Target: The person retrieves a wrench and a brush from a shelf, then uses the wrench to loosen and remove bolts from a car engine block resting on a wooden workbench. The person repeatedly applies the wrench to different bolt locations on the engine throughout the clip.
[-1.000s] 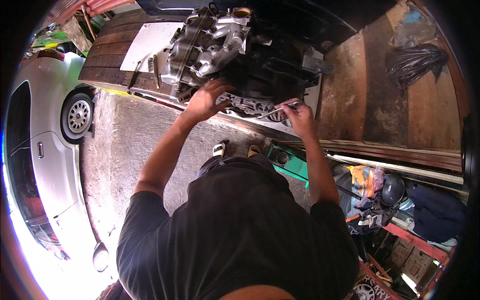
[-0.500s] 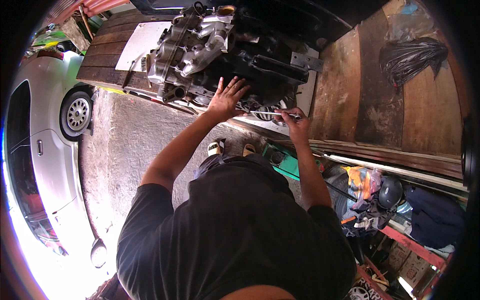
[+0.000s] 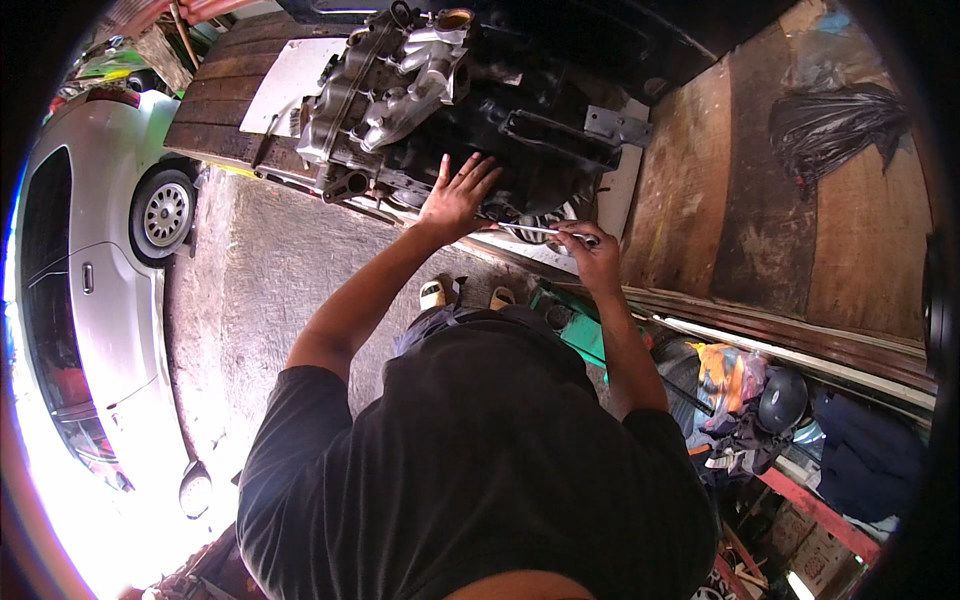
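Note:
A car engine (image 3: pixel 390 110) lies on the workbench in front of me, with a pale metal manifold on its left part and black castings on the right. My left hand (image 3: pixel 455 203) rests on its near side, fingers spread over the dark part. In my right hand (image 3: pixel 597 258), the fingers close round one end of a slim silver wrench (image 3: pixel 530 229). The wrench lies nearly level across the engine's near edge, its other end close to my left palm. What that far end touches is too small to make out.
A white board (image 3: pixel 290 85) and a brush lie left of the engine on the wooden bench (image 3: pixel 225 75). Black plastic bag (image 3: pixel 840 125) sits on planks at right. A silver car (image 3: pixel 110 290) stands at left. Below right are a green case (image 3: pixel 580 333) and a dark helmet (image 3: pixel 782 398).
The whole view has shifted slightly. The wrench is tilted a little more, its right end lower. Both hands keep nearly the same places on the engine.

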Demonstrator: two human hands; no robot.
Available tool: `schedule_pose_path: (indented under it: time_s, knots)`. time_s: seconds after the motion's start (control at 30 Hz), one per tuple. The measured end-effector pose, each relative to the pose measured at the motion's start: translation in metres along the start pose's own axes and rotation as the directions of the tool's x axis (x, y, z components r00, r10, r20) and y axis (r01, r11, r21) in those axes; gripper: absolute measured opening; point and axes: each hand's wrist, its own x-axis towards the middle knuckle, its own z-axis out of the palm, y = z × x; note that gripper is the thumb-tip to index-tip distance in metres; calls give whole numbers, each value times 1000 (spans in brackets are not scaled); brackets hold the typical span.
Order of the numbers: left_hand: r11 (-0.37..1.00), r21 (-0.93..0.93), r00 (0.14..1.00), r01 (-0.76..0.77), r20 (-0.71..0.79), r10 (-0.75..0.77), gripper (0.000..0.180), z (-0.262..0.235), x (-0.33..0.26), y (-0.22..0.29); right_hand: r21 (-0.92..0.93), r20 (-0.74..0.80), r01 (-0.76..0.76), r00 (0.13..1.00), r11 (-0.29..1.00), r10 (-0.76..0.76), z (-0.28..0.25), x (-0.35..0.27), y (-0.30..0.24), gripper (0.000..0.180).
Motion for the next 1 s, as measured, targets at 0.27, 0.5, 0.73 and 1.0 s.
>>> schedule_pose_path:
  time_s: [0.27,0.5,0.73,1.0]
  knots:
    - [999,-34,998,-18,-66,15,104,4,-1,-2,6,-15,-135,991,991,135,-4,7,-7,10]
    - [1000,-14,999,6,-40,-7,105,4,-1,1,-172,31,13,999,985,-8,-6,1,-8,11]
    - [1000,-21,997,-6,-77,5,104,5,-2,0,-176,46,62,997,982,-55,-3,2,-6,10]
    - [1000,19,996,-7,-86,8,104,7,-2,1,-351,165,181,978,919,-129,1,-4,-10,11]
